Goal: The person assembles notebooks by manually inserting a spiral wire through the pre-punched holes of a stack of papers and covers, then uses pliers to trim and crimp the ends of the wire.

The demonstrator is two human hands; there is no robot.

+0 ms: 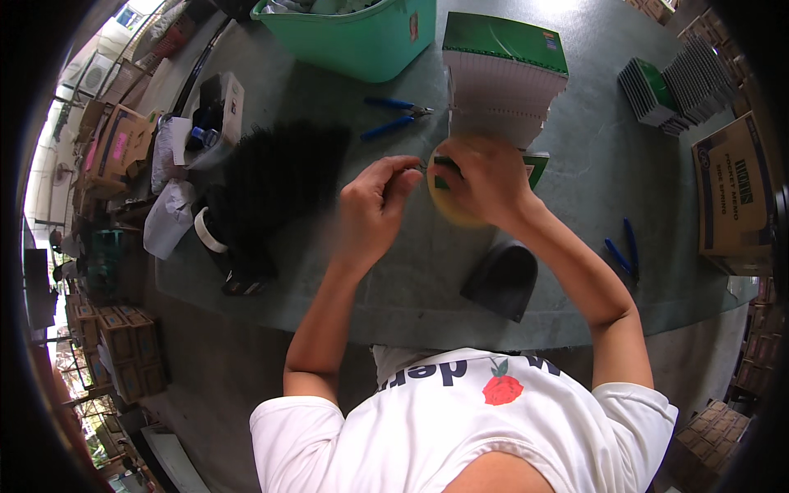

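My left hand (374, 205) is closed in a pinch, its fingertips near a small dark wire-like end at the notebook's left edge. What it holds is too small to make out. My right hand (486, 174) curls over a small green-covered notebook (536, 167), gripping it and hiding most of it. Under and around that hand shows a blurred yellow round thing (458, 211). Directly beyond stands a tall stack of notepads (503, 78) with a green cover on top. Blue-handled cutters (394, 115) lie spread on the table, left of the stack.
Left of my hands lies a heap of thin black strands (283, 168). A black round-ended piece (503, 279) rests near the table's front edge. To the right are blue-handled pliers (623, 251), a cardboard box (735, 197) and stacked spiral notebooks (649, 92). A green bin (353, 41) stands behind.
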